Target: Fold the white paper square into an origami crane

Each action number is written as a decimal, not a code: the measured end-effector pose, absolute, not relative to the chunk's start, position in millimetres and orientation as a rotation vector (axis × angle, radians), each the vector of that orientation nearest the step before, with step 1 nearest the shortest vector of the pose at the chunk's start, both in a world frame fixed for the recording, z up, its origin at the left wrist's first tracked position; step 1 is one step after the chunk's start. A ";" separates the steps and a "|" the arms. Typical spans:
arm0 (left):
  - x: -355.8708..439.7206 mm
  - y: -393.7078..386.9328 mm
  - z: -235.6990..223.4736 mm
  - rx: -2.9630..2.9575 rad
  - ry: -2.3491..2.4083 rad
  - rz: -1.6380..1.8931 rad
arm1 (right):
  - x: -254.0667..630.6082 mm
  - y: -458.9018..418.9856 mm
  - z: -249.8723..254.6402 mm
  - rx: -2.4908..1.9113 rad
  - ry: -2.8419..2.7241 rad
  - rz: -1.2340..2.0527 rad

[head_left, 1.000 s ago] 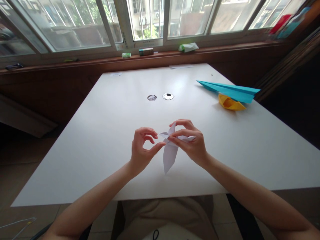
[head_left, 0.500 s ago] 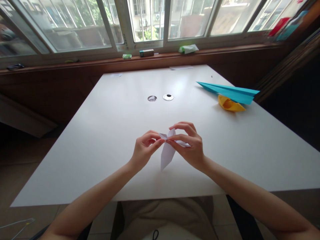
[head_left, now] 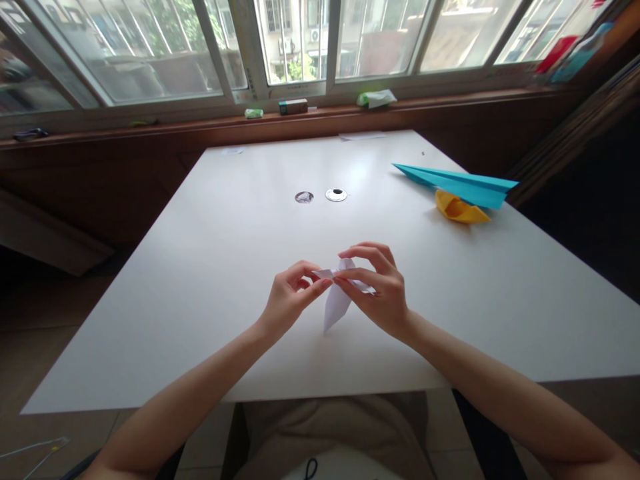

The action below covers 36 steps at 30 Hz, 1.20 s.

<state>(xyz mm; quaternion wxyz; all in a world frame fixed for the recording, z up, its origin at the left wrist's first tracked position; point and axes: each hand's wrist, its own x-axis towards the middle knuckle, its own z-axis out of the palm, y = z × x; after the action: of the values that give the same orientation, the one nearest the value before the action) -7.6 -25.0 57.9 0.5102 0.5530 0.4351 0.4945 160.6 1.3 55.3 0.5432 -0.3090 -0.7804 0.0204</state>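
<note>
A folded white paper figure (head_left: 338, 307) is held between both hands above the near part of the white table (head_left: 200, 280). It has a pointed flap hanging down toward me and a small tip sticking out to the left. My left hand (head_left: 293, 293) pinches that small tip between thumb and forefinger. From the other side my right hand (head_left: 377, 287) grips the figure's middle with thumb and forefinger, its other fingers raised behind. Part of the paper is hidden by the right fingers.
At the table's right lie a blue paper plane (head_left: 460, 185) and a yellow paper boat (head_left: 461, 209), touching or nearly so. Two round black-and-white pieces, one a disc (head_left: 336, 195), the other a darker disc (head_left: 304, 197), lie mid-table. A small box (head_left: 293, 107) sits on the windowsill.
The hanging flap of the paper has shifted slightly up and right. The small left tip now lies flatter and points more to the left. Both hands stay nearly in place.
</note>
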 end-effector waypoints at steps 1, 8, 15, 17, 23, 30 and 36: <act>-7.3 -25.3 58.0 1.343 1.059 1.192 | 160.6 1.3 55.3 -0.731 -1.857 0.030; -7.8 -23.1 62.2 1.196 1.095 1.118 | 161.4 1.7 54.0 -0.698 -1.884 -0.064; -13.5 -18.3 60.1 1.066 1.002 0.943 | 161.9 0.9 55.8 -0.702 -1.895 -0.024; -14.7 -17.6 58.8 1.073 0.985 0.929 | 162.2 0.3 56.7 -0.688 -1.899 -0.008; -14.7 -17.9 61.9 1.111 0.990 0.911 | 163.1 0.7 55.5 -0.696 -1.879 0.156; -15.5 -20.7 63.0 1.454 0.947 1.228 | 161.3 -0.2 58.3 -0.791 -1.817 0.393; -23.1 -19.8 70.1 1.969 0.872 1.354 | 162.2 -0.5 60.5 -0.767 -1.872 0.525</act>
<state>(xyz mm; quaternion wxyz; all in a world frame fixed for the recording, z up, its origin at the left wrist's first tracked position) -23.1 -19.8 70.1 0.2945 0.7398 0.3274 0.5087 162.2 -0.5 60.5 0.5019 -0.3175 -0.7747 0.2171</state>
